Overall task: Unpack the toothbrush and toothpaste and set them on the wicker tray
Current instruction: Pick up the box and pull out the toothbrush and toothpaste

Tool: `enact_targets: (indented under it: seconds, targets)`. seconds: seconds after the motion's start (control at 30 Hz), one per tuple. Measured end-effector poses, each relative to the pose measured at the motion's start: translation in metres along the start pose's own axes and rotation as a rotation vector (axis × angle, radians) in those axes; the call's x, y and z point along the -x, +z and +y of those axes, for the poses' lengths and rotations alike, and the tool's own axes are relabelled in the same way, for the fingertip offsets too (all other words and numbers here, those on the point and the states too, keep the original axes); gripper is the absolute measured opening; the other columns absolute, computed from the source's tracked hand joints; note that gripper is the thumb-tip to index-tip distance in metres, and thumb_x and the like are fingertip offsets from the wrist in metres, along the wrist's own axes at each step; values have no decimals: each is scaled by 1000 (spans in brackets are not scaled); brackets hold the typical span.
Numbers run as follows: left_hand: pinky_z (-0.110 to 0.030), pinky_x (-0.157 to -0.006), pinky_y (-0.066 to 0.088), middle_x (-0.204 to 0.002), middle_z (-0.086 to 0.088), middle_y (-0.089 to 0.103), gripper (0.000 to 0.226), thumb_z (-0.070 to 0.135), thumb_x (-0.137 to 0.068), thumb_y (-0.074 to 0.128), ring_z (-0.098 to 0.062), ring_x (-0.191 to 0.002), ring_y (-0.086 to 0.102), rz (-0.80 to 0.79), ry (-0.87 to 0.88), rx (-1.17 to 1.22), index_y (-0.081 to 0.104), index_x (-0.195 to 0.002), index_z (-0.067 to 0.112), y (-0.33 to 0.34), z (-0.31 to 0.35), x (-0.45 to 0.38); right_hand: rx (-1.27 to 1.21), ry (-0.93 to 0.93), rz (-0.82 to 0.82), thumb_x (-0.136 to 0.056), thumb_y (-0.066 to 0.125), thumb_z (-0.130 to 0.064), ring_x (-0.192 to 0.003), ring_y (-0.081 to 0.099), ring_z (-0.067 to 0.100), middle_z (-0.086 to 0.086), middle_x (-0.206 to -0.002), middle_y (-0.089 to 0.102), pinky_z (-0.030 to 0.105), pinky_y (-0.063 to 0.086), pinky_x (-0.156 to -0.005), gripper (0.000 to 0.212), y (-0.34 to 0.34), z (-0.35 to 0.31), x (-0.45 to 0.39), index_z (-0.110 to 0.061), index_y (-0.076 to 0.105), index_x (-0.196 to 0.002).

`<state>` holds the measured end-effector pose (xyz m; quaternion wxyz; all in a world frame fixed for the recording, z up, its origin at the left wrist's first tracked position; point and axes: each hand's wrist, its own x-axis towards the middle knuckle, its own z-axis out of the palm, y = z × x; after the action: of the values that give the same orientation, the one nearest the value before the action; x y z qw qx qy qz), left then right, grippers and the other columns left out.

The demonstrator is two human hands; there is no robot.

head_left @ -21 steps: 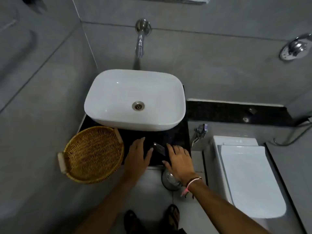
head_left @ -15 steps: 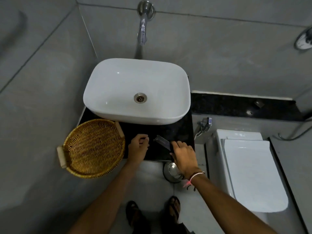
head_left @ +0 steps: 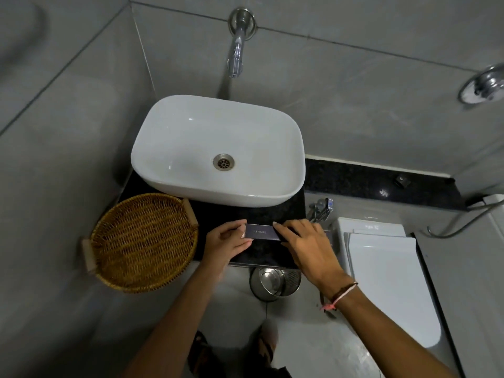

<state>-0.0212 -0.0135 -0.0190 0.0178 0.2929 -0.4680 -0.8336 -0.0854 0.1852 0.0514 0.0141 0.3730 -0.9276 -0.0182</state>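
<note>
A long dark dental kit box [head_left: 260, 232] with small pale lettering is held level just above the black counter [head_left: 289, 211], in front of the white basin. My left hand [head_left: 227, 240] pinches its left end. My right hand [head_left: 306, 242] covers and grips its right part. The box is closed; no toothbrush or toothpaste shows. The round wicker tray [head_left: 143, 241] with wooden handles sits at the counter's left corner, hanging over the edge, with nothing in it.
A white basin [head_left: 218, 151] fills the back of the counter under a wall tap [head_left: 237, 47]. A steel bin [head_left: 274, 282] stands on the floor below the counter edge. A white toilet lid [head_left: 387, 279] lies to the right, with a hose and spray fitting [head_left: 321, 208] beside it.
The box was tilted on the counter under my right fingers; now both hands hold it level by its ends, turned sideways. My left hand closed onto its left end.
</note>
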Motion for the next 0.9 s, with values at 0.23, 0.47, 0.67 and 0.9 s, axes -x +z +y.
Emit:
enact_targets:
  seconds: [0.23, 0.47, 0.67, 0.9]
  targets:
    - [-31, -73, 65, -120, -26, 71, 25, 10, -103, 53, -31, -96, 80, -47, -133, 292, 79, -104, 15, -2, 10, -11, 109, -135, -68, -85, 70, -22, -114, 59, 27, -2, -124, 67, 42, 49, -88, 51, -63, -1, -34, -27, 55, -134]
    - [-35, -72, 66, -138, -23, 61, 24, 22, -94, 67, -33, -109, 71, -45, -250, 433, 78, -108, 6, 11, 18, -14, 308, -260, -81, -85, 72, -18, -107, 59, 28, 2, -113, 68, 44, 50, -91, 43, -98, -10, -51, -24, 58, -125]
    - [-32, -67, 66, -92, -17, 80, 26, 24, -96, 66, -24, -78, 81, -35, -272, 434, 81, -88, 5, 7, 16, -11, 355, -256, -78, -81, 76, -21, -108, 60, 27, -1, -112, 69, 42, 48, -89, 44, -110, -11, -53, -27, 60, -122]
    - [-29, -71, 66, -92, -14, 80, 10, 6, -94, 69, -23, -81, 81, -90, -176, 312, 76, -100, 2, -10, 20, -6, 362, -190, -88, -81, 74, -18, -105, 60, 25, -4, -109, 69, 42, 48, -87, 41, -111, -4, -51, -29, 60, -118]
